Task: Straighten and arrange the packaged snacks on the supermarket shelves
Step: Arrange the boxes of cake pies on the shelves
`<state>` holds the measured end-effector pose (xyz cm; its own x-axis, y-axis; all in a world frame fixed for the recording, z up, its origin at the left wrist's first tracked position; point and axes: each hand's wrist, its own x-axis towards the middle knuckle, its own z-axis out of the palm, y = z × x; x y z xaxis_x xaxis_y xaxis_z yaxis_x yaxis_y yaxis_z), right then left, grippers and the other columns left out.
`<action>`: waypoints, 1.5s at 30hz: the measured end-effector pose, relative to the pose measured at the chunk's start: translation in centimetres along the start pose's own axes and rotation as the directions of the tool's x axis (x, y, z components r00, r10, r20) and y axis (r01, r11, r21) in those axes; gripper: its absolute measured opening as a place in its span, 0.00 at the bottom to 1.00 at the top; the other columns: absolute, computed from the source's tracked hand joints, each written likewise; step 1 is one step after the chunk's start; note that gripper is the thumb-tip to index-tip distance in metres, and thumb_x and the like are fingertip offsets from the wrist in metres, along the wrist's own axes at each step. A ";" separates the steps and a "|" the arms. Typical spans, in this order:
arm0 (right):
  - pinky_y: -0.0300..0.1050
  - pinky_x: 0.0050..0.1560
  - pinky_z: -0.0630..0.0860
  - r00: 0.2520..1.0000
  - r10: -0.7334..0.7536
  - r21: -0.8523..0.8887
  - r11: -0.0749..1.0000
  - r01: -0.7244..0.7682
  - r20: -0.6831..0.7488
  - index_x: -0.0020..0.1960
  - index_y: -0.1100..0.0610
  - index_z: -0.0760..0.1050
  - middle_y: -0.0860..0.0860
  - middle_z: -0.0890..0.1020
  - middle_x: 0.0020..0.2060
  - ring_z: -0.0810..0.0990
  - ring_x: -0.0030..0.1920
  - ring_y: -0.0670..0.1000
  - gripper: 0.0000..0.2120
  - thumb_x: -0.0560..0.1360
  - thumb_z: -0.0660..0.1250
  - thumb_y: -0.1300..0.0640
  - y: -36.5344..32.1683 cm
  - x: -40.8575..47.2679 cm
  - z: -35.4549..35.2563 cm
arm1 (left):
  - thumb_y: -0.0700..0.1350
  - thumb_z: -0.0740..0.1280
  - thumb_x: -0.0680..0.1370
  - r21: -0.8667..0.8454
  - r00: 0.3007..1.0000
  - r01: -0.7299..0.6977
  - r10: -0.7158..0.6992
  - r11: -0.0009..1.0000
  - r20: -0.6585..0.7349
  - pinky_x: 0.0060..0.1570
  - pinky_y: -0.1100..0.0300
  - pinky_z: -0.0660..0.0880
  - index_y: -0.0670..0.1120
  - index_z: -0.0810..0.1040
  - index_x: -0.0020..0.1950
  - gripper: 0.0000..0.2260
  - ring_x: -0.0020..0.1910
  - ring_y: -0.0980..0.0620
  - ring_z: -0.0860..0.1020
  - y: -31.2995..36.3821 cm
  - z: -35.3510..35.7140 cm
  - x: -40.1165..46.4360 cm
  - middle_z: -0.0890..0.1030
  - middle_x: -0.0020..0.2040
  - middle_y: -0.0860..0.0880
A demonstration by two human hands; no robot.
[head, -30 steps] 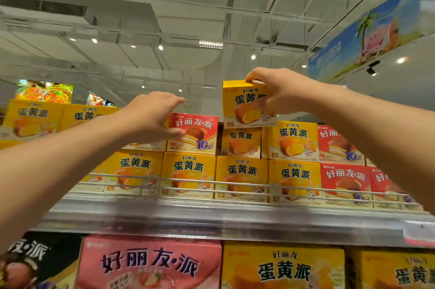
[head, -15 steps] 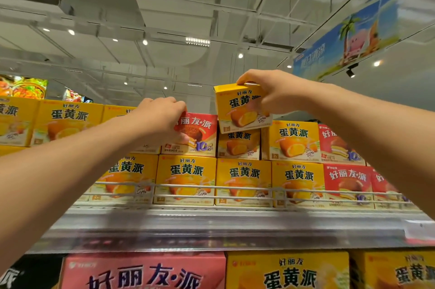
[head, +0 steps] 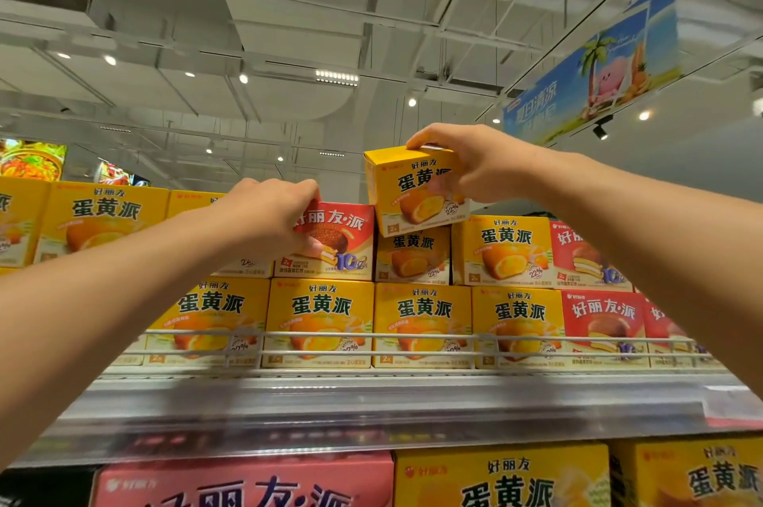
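Upper centre of the frame: a small yellow box is held tilted, its lower edge touching the top of the yellow box beneath in the second tier.
Right hand: it is curled over the small yellow box from the right; the fingertips are laid on its top edge and the thumb is pressed against its printed front, so the box is pinched firmly.
Left hand: it is seen at centre left, the fingers bent over the top left corner of a red box; the thumb is set against the red front near its lower left, so the box is gripped.
Red box: it is stood in the second tier, just left of the box under the tilted one, and is rested on the bottom row.
Bottom row: yellow boxes are lined up side by side across the middle of the frame, with red ones at the right end, all facing forward.
Wire rail: two thin bars are run across the front of the bottom row.
Top shelf: its grey front lip is stretched across the lower part of the frame.
Left edge: larger yellow boxes are stacked there, partly hidden by the left forearm.
Bottom of the frame: a pink box and further yellow boxes are partly shown on the shelf below.
Upper right: a blue hanging banner is hung from the ceiling.
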<state>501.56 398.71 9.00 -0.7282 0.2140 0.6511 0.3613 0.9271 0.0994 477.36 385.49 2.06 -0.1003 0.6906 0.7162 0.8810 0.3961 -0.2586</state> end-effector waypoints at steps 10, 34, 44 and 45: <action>0.32 0.32 0.77 0.999 0.050 0.151 0.987 -0.051 0.005 0.64 0.42 0.69 0.39 0.78 0.51 0.80 0.47 0.42 0.21 0.75 0.71 0.56 0.4 0.7 -0.1 | 0.62 0.70 0.72 -0.039 1.000 -0.002 0.003 0.999 0.026 0.46 0.56 0.69 0.53 0.65 0.64 0.26 0.53 0.49 0.77 0.1 -0.3 -0.3 0.79 0.58 0.52; 0.49 0.46 0.81 0.944 0.165 0.000 0.985 -0.172 0.286 0.60 0.44 0.73 0.44 0.82 0.48 0.83 0.45 0.46 0.15 0.75 0.70 0.49 0.4 -0.4 2.5 | 0.60 0.71 0.72 -0.122 0.999 0.029 -0.026 0.992 0.024 0.48 0.55 0.73 0.52 0.67 0.63 0.25 0.51 0.49 0.76 0.3 -1.1 -1.1 0.79 0.57 0.50; 0.41 0.38 0.72 0.958 0.148 -0.185 0.977 -0.104 0.245 0.62 0.46 0.73 0.42 0.78 0.47 0.78 0.46 0.45 0.14 0.77 0.65 0.47 1.0 -0.9 4.7 | 0.61 0.70 0.73 -0.065 1.000 -0.019 0.018 0.998 -0.020 0.55 0.54 0.71 0.54 0.68 0.67 0.26 0.56 0.51 0.76 0.9 -1.4 -1.2 0.78 0.58 0.54; 0.42 0.40 0.74 0.959 0.153 -0.204 0.973 -0.105 0.238 0.62 0.47 0.73 0.44 0.79 0.48 0.79 0.49 0.48 0.15 0.77 0.65 0.46 0.9 -1.0 4.7 | 0.60 0.70 0.72 -0.070 0.999 -0.021 0.018 0.997 -0.042 0.54 0.55 0.72 0.54 0.69 0.66 0.25 0.55 0.51 0.76 1.0 -1.4 -1.2 0.78 0.57 0.54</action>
<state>499.84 400.83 4.93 -0.7819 0.4204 0.4603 0.5466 0.8174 0.1819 479.03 384.24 1.82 -0.0652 0.6715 0.7381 0.9131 0.3385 -0.2273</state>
